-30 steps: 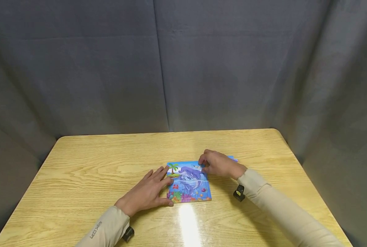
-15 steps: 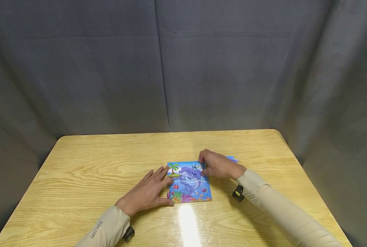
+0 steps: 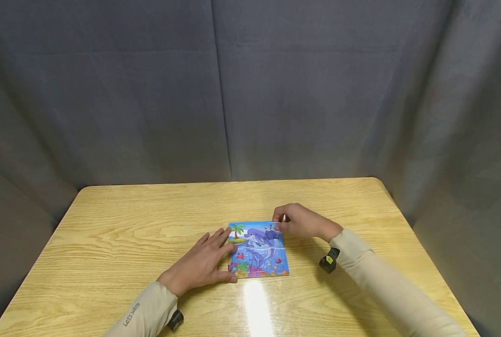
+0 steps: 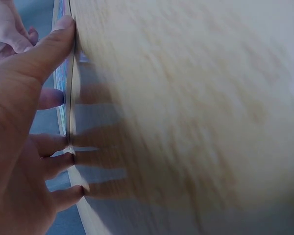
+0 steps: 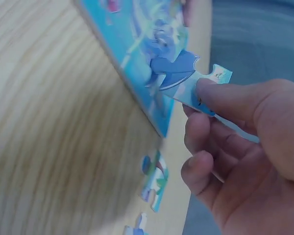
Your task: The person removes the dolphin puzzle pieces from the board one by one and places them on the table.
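A square jigsaw puzzle with dolphins, a palm tree and coral lies on the table. My left hand rests at its left edge with fingers spread; in the left wrist view the fingertips touch down along that edge. My right hand is over the puzzle's far right corner. Between thumb and finger it pinches a jigsaw piece, blue with a pale part. The piece is tilted and raised above the puzzle at that corner.
Loose jigsaw pieces lie on the table beyond the puzzle's corner; in the head view the right hand hides them. The wooden table ends at a grey curtain behind. Light glares off the tabletop near the front.
My right hand has shifted slightly right and turned, and the pinched jigsaw piece now shows raised at the corner. The loose piece behind the wrist is now covered. My left hand stays put.
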`<state>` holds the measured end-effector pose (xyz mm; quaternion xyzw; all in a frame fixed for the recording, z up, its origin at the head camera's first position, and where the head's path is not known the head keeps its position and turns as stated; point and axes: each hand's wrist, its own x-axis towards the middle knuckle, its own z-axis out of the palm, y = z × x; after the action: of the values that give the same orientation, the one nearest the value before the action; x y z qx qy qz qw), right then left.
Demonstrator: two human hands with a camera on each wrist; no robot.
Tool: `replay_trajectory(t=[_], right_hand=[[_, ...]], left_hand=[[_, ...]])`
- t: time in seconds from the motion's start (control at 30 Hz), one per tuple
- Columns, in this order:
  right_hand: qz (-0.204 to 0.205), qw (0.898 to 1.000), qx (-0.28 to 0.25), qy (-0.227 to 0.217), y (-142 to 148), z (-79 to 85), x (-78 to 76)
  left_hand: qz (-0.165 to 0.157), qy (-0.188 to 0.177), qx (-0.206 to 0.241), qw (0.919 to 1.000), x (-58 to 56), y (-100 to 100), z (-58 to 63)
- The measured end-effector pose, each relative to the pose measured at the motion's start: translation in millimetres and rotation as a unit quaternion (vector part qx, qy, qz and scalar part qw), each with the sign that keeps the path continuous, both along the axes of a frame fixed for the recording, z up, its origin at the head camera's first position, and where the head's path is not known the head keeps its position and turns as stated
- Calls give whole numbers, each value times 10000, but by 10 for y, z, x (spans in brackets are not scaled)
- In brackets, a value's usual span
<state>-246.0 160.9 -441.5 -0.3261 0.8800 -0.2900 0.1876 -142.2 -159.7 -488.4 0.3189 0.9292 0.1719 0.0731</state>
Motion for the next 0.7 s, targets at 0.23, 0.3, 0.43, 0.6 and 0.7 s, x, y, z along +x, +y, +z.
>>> replay_trajectory(t=[0.23, 0.3, 0.43, 0.6, 0.7], right_hand=[[-370, 9993, -81, -9, 203, 108, -83], [-484, 9988, -114, -24, 300, 131, -108], [-695, 9976, -59, 10, 517, 182, -165], [-867, 9961, 87, 109, 791, 232, -230], [-925, 9954, 205, 133, 944, 252, -260]], left_hand=[[4, -64, 32, 10000, 5, 10, 9], [-8, -56, 36, 10000, 5, 13, 10], [19, -43, 45, 10000, 0, 8, 6], [38, -43, 47, 10000, 1, 6, 7], [31, -47, 57, 10000, 7, 13, 10]])
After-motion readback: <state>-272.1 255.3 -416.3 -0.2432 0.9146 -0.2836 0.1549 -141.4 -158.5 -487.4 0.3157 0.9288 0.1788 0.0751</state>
